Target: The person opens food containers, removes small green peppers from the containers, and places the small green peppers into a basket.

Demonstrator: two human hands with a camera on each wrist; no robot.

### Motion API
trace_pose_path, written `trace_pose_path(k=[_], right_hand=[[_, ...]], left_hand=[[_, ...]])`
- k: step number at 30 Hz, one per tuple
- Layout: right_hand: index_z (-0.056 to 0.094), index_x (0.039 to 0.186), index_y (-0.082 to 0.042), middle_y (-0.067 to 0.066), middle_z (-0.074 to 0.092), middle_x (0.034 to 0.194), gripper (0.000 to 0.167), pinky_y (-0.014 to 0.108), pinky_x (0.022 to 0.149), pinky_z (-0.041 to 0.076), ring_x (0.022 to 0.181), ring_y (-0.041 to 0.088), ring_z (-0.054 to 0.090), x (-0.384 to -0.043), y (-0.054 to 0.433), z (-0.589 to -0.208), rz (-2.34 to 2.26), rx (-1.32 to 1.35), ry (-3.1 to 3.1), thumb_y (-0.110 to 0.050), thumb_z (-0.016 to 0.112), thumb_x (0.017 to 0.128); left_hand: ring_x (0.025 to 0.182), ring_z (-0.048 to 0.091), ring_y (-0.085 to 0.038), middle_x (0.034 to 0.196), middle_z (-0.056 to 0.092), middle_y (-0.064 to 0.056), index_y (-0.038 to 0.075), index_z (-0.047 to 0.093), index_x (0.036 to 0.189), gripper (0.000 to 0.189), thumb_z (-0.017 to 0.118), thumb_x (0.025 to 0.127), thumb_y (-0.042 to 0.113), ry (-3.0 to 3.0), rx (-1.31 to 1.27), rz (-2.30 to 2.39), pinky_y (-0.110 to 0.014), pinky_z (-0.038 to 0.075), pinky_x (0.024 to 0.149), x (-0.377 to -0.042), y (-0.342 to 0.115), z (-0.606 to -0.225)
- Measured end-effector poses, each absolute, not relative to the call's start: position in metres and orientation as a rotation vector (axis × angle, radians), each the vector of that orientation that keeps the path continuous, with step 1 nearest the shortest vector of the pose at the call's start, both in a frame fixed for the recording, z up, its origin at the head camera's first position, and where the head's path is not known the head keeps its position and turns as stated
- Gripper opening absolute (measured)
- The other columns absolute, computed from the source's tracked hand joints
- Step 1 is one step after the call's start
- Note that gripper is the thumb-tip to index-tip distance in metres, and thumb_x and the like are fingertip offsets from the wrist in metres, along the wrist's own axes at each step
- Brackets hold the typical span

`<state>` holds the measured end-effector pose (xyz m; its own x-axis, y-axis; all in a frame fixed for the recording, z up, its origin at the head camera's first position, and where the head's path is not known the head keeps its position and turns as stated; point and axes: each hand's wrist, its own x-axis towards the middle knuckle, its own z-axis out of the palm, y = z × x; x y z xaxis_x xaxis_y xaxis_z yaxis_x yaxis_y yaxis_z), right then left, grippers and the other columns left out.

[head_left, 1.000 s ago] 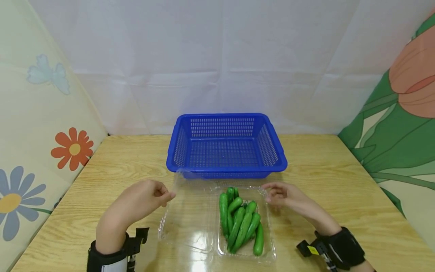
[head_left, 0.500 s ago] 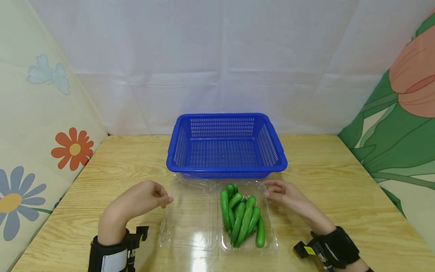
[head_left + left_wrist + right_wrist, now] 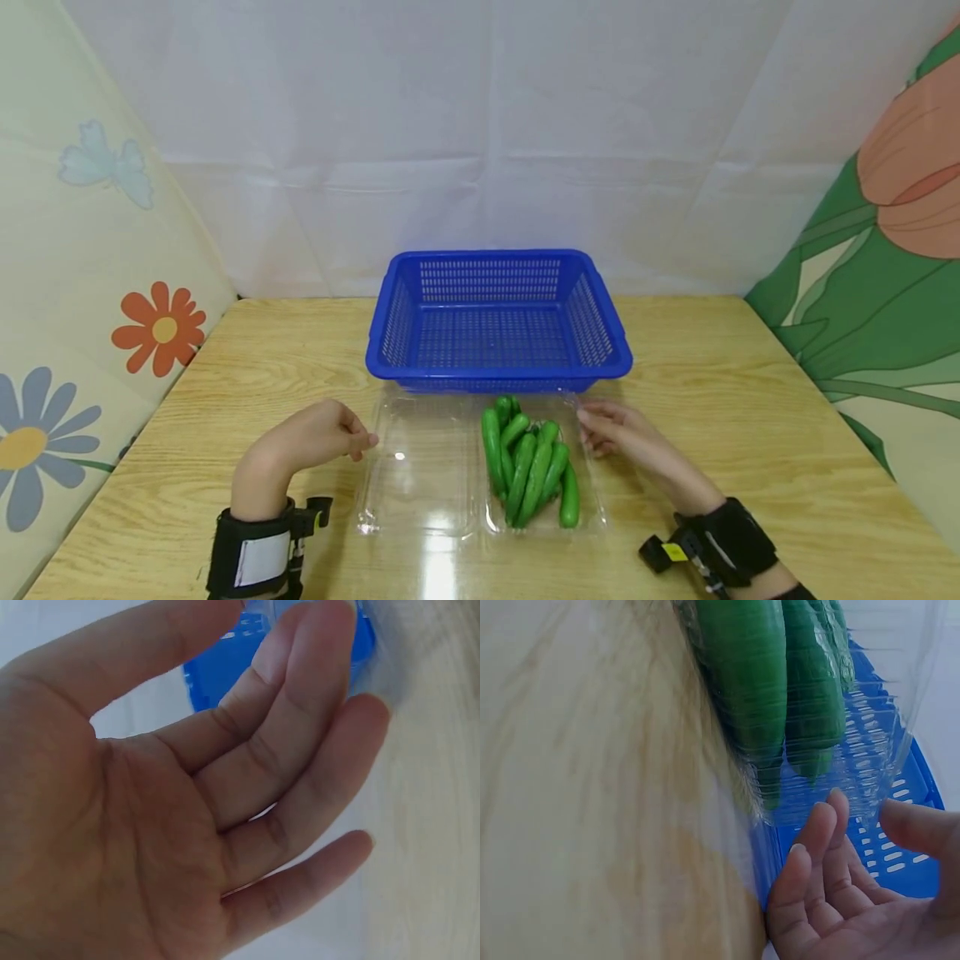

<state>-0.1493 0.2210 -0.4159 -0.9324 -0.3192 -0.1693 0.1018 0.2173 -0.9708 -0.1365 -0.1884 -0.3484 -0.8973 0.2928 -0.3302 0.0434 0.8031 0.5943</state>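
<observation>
A clear plastic clamshell container [image 3: 423, 471] lies opened out on the table, with its lid half on the left. In its right half sit several small green cucumbers [image 3: 536, 479], which also show through the ribbed plastic wall in the right wrist view. My left hand [image 3: 318, 437] pinches the lid's left edge between thumb and forefinger, the other fingers loosely bent. At the upper right corner, my right hand [image 3: 622, 433] holds the container's rim, with the thumb [image 3: 915, 825] on one side and the fingers [image 3: 821, 825] on the other.
Right behind the container stands a blue perforated plastic basket [image 3: 498, 373] with nothing in it. The wooden table [image 3: 697, 367] ends at a white cloth backdrop [image 3: 495, 167]. Printed floral panels [image 3: 862, 333] flank both sides.
The lid half has come down flat from a raised tilt. Both hands still hold the container, which has slid away from me toward the basket, carrying the cucumbers along.
</observation>
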Motion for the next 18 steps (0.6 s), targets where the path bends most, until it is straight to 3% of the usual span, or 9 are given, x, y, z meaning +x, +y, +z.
trace_pose_path(k=[8, 18], right_hand=[[0.041, 0.131, 0.023, 0.001, 0.061, 0.085, 0.049, 0.025, 0.067, 0.056, 0.075, 0.010, 0.060, -0.150, 0.221, -0.418, -1.744, -0.149, 2.168, -0.018, 0.049, 0.105], [0.047, 0.127, 0.021, 0.001, 0.061, 0.082, 0.047, 0.025, 0.064, 0.056, 0.073, 0.010, 0.059, -0.152, 0.220, -0.422, -1.725, -0.117, 2.224, -0.020, 0.049, 0.105]], left_hand=[[0.062, 0.041, -0.014, 0.074, 0.062, 0.002, 0.006, 0.071, 0.075, 0.027, 0.066, 0.096, 0.022, 2.574, 0.255, 0.833, -0.028, 0.035, 0.057, -0.142, -0.186, -0.359], [0.067, 0.048, -0.014, 0.075, 0.064, 0.001, 0.004, 0.073, 0.079, 0.024, 0.065, 0.096, 0.019, 2.590, 0.212, 0.782, -0.028, 0.041, 0.060, -0.146, -0.180, -0.366]])
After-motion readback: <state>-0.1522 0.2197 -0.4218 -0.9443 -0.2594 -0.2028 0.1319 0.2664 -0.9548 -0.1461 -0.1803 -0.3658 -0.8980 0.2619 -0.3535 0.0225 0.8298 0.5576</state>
